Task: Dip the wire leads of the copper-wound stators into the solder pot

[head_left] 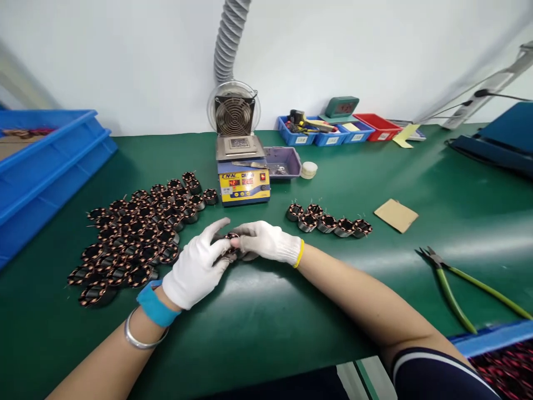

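Note:
Both my hands wear white gloves and meet around one motor stator (231, 240), a black ring with copper windings, just in front of the solder pot. My left hand (199, 265) grips it from the left, thumb below and fingers above. From the right, my right hand (264, 241) closes on it too, with a bare fingertip showing at its glove. The fingers hide part of the stator. To the left lies a large group of similar stators (137, 228). On the right several more stators (327, 222) stand in a short cluster with thin wire ends sticking up.
A solder pot (244, 183) with a lit display stands under a fan and grey duct (230, 44). Beside it are a purple tray (283, 161) and a white round tin (308, 170). Green-handled cutters (447, 278), a cardboard piece (395, 215) and blue crates (45, 172) flank the work area.

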A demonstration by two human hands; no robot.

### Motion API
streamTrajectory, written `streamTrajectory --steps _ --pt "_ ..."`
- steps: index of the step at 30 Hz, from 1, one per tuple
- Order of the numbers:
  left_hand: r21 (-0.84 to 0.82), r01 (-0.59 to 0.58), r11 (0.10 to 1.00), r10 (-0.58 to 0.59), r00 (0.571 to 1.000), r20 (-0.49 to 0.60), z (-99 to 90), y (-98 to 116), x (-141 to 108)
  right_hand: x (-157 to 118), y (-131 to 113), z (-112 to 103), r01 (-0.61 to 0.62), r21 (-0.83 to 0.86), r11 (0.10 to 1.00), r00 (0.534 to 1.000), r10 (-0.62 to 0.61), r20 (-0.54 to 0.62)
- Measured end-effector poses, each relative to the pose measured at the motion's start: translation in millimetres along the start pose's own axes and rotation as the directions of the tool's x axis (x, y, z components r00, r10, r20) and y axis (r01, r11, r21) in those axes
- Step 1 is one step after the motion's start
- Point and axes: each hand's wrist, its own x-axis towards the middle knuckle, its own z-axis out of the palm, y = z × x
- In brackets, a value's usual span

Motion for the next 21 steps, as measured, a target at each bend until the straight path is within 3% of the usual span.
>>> streamTrajectory --steps 2,4,7,9,12,16,18,21 --pt "-0.075 0.006 0.997 -0.012 0.997 -0.073 0.8 6.3 0.3 0.3 2.2 2.1 -0.016 0.166 0.986 1.0 0.013 0.02" --pt "-0.118 0.111 0.987 -0.13 0.977 -0.17 4.0 10.7 1.4 -0.9 3.4 12.1 0.02 0.334 0.942 0.997 0.006 -0.077" --pt "-0.21 0.303 0.93 -0.337 0.93 -0.149 12.4 10.5 3.0 -1.4 5.5 30.5 0.071 0.402 0.913 0.974 0.023 -0.225" --pt "-0.29 0.361 0.886 -0.397 0.915 -0.073 18.0 5.9 3.6 -1.5 6.8 36.8 0.077 0.342 0.937 0.968 0.012 -0.249" --pt "-0.409 0.338 0.848 -0.388 0.92 -0.045 23.9 -1.8 4.3 -3.0 7.5 35.7 0.143 0.244 0.959 0.959 -0.074 -0.272" --pt "-0.536 0.226 0.814 -0.307 0.949 -0.067 28.8 -4.8 7.6 -5.7 8.1 30.6 0.227 -0.108 0.968 0.867 -0.251 -0.431" --pt "-0.536 0.202 0.82 -0.292 0.952 -0.089 29.9 -4.4 10.0 -5.4 10.0 29.5 0.231 -0.254 0.939 0.828 -0.327 -0.456" --pt "-0.434 0.279 0.857 -0.352 0.931 -0.098 27.0 -4.4 13.5 -2.2 14.7 26.6 0.249 -0.362 0.899 0.775 -0.408 -0.482"
